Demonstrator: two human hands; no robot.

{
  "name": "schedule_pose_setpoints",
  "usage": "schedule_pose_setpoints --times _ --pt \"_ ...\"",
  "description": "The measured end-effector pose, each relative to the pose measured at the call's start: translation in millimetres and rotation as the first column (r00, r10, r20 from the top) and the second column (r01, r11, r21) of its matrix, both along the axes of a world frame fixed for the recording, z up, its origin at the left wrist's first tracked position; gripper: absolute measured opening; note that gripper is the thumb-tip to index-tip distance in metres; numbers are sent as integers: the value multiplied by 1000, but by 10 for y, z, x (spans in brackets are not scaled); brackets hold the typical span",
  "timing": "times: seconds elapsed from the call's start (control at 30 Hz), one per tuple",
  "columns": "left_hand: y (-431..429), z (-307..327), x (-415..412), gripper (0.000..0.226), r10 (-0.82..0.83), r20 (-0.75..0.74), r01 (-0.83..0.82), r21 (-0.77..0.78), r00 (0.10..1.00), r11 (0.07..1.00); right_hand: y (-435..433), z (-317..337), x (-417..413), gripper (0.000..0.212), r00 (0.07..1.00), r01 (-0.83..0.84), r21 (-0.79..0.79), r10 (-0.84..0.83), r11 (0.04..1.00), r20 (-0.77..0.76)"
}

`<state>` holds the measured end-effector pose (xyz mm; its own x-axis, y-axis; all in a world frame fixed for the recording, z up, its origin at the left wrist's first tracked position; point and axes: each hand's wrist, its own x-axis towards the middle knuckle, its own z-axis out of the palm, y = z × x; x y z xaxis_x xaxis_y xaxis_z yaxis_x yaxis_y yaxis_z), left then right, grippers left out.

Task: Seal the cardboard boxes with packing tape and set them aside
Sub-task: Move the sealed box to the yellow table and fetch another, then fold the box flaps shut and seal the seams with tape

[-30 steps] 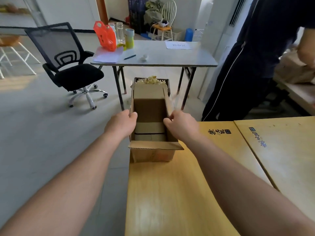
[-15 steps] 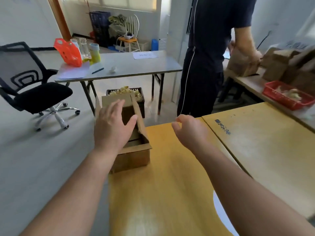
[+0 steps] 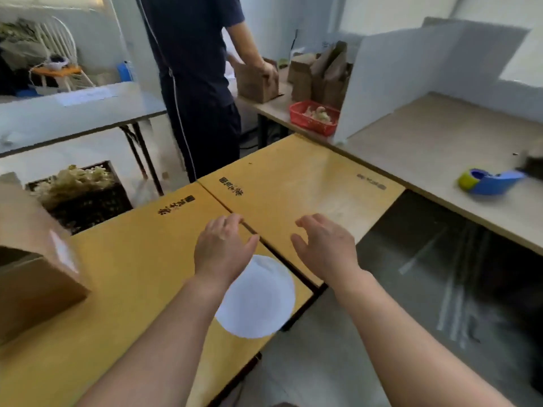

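Grips both empty: left grip (image 3: 223, 251) is a bare hand with its back to the camera, fingers spread and slightly curled, holding nothing, over the near yellow bench (image 3: 132, 274) close to the seam with the next one. Right grip (image 3: 326, 248) has the same pose, fingers loose and apart, nothing in it, over the near corner of the second yellow bench (image 3: 293, 177). Cannot tell whether either one touches the surface. The two are near each other, not touching. Cardboard box (image 3: 35, 274) sits on the far left end of the near yellow bench, cut off by the frame edge and well apart from both grips. A glossy strip runs across its upper face, possibly tape, but it is too blurred to be sure. Tape dispenser (image 3: 490, 180), blue with a yellowish roll, lies on the pale bench (image 3: 426, 136) at right, well apart from the right grip. White round patch (image 3: 258, 298) shows on the near yellow bench, partly under the left forearm. Black crate (image 3: 82, 201) with pale filler stands on the floor beyond the box. Second person (image 3: 199, 83) in dark clothes stands behind the benches, one hand on another brown box (image 3: 255, 80) on a far bench. Red basket (image 3: 314, 116) is beside a white partition board (image 3: 396, 69).
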<state>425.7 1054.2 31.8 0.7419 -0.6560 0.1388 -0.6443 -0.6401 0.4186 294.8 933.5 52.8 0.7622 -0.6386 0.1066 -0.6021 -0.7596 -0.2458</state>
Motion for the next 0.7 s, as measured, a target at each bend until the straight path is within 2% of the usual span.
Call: schedule_pose_setpoints --times 0.17,0.33,0.53,0.7 --pt "-973 -111 -672 49 -204 -6 204 72 979 976 -710 -114 -942 39 986 158 -12 -158 987 -43" --pt "-1826 -195 -1388 51 -405 -10 404 99 914 909 -1289 -284 -1813 39 938 336 -14 -336 942 -86" --pt "-2577 -245 -1972 48 -551 -16 550 80 834 831 -1757 -425 -2456 38 851 519 3 -516 855 -100" --pt "-3153 -289 -2301 50 -645 5 644 52 764 763 -2172 -443 -2756 37 792 605 1 -602 796 -99"
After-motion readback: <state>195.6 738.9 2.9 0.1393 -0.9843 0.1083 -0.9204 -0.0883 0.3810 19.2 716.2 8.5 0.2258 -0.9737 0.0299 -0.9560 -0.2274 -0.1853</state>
